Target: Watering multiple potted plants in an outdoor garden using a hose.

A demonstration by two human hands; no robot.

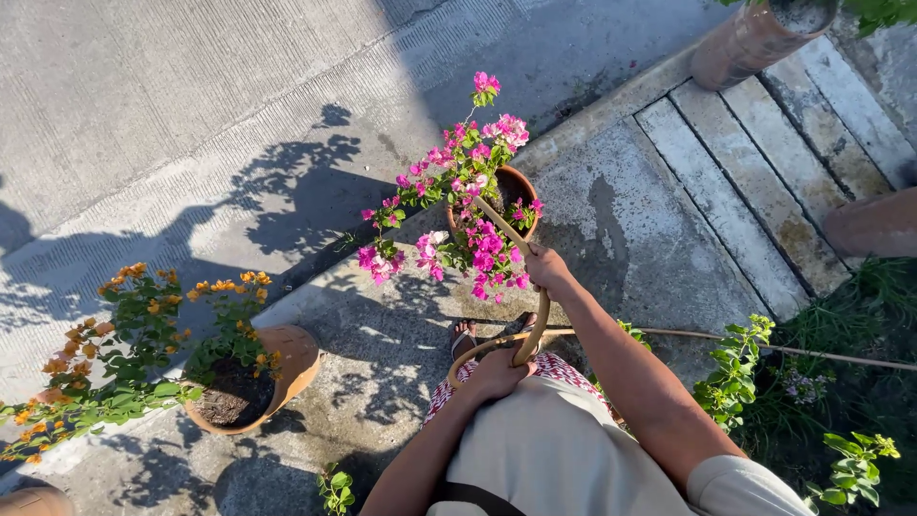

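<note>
Hose (535,330) in both hands (546,268), nozzle toward pink-flowered pot (523,182)

Outdoor, strong sun, hard shadows. Grey ribbed concrete pavement (172,86) fills upper left and centre, plant shadows across it. Raised concrete kerb (611,100) runs diagonally from lower left to upper right. Pale weathered slab strips (755,182) at upper right. Terracotta pot with orange flowers (287,368) at lower left, tilted. Another clay pot (750,38) at top right, a third (874,225) at right edge. Green weeds and leafy shrubs (841,382) in lower right, in shade.
</note>
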